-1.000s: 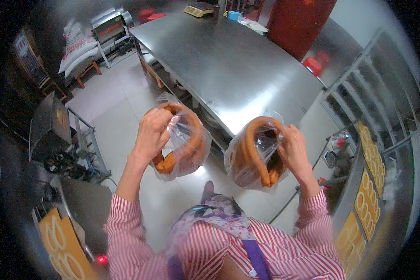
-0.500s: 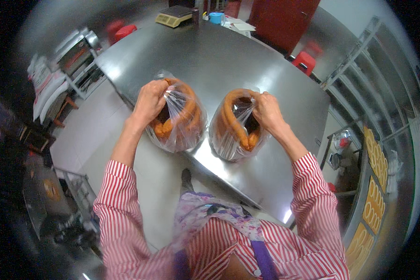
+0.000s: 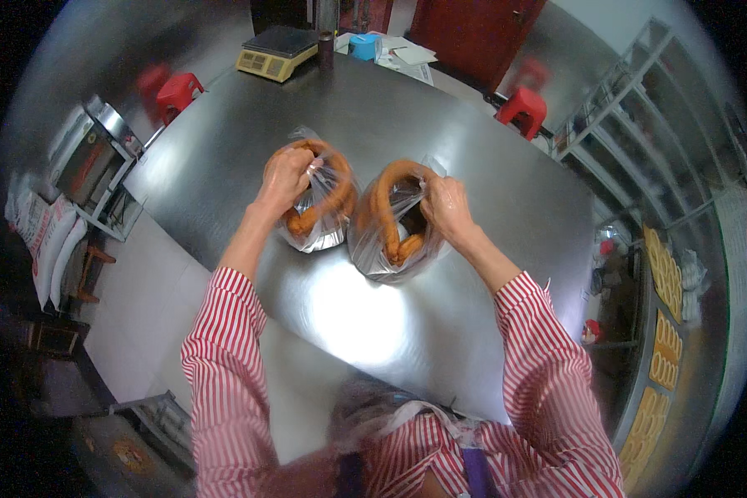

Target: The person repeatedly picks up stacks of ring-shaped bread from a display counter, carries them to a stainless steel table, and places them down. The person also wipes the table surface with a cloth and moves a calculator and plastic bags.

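Observation:
My left hand (image 3: 289,176) is closed on the gathered top of a clear plastic bag (image 3: 322,233) holding looped golden-brown fried dough (image 3: 340,199). My right hand (image 3: 446,204) grips a second clear bag (image 3: 365,253) with a similar brown loop (image 3: 379,207) inside, folded down to two joined ends at the front. Both bags are side by side over the steel table (image 3: 506,249), low at its surface; whether they rest fully on it I cannot tell.
A yellow scale (image 3: 275,60), dark cylinder (image 3: 325,51), blue container (image 3: 363,47) and papers line the far edge. Red stools (image 3: 521,112) stand behind. White sacks (image 3: 54,249) and a machine are left; a rack (image 3: 618,108) and boards with pale dough rings (image 3: 666,349) are right.
I have moved forward to the table; the bags went from over the floor to over the tabletop, closer together and higher in the picture. Both hands keep their grip.

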`<state>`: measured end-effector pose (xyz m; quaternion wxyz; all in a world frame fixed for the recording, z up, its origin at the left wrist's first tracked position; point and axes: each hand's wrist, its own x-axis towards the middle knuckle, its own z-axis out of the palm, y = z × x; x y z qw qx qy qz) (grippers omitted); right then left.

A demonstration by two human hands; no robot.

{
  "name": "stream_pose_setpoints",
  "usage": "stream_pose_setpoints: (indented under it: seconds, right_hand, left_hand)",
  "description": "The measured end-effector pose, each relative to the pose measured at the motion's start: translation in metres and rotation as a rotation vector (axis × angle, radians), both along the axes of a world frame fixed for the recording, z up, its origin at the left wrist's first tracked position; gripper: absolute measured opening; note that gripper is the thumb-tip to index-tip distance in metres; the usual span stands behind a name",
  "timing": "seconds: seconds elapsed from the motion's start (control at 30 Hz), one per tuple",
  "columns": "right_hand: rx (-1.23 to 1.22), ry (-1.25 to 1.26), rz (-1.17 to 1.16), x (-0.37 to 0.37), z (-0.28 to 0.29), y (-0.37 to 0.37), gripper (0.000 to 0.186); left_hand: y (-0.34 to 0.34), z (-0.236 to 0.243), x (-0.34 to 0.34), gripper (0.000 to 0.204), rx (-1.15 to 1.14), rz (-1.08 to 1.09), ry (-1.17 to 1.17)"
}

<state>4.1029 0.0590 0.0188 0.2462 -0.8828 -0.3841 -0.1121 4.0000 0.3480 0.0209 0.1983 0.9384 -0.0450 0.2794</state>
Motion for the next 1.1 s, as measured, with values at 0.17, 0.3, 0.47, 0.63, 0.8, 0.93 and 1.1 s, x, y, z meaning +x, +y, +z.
stream_pose_setpoints:
  seconds: [0.17, 0.3, 0.47, 0.63, 0.8, 0.93, 1.1]
  right_hand:
    - [0.078, -0.053, -0.028, 0.016, -0.009, 0.036, 0.009]
    - [0.055, 0.018, -0.052, 0.017, -0.005, 0.066, 0.01]
    - [0.091, 0.078, -0.059, 0.027, -0.03, 0.084, 0.012]
    - [0.003, 0.218, -0.089, 0.032, -0.038, 0.076, 0.04]
    - [0.153, 0.22, 0.127, 0.011, 0.013, 0.046, 0.05]
    - [0.42, 0.735, -0.299, 0.023, -0.079, -0.024, 0.058]
    - [0.702, 1.474, -0.358, -0.011, -0.151, 0.001, 0.071]
  left_hand:
    - [0.033, -0.01, 0.042, 0.025, -0.022, -0.062, -0.04]
    - [0.059, -0.03, 0.071, 0.022, -0.073, -0.075, -0.073]
    - [0.081, -0.049, 0.08, 0.017, -0.086, 0.067, 0.047]
    - [0.056, -0.03, 0.04, 0.045, -0.244, 0.157, -0.261]
    - [0.023, -0.13, -0.086, 0.04, -0.68, 0.805, -0.416]
    - [-0.044, -0.261, -0.165, 0.029, -0.934, 0.819, -0.107]
    - [-0.12, -0.265, -0.152, 0.029, -0.686, 0.662, 0.001]
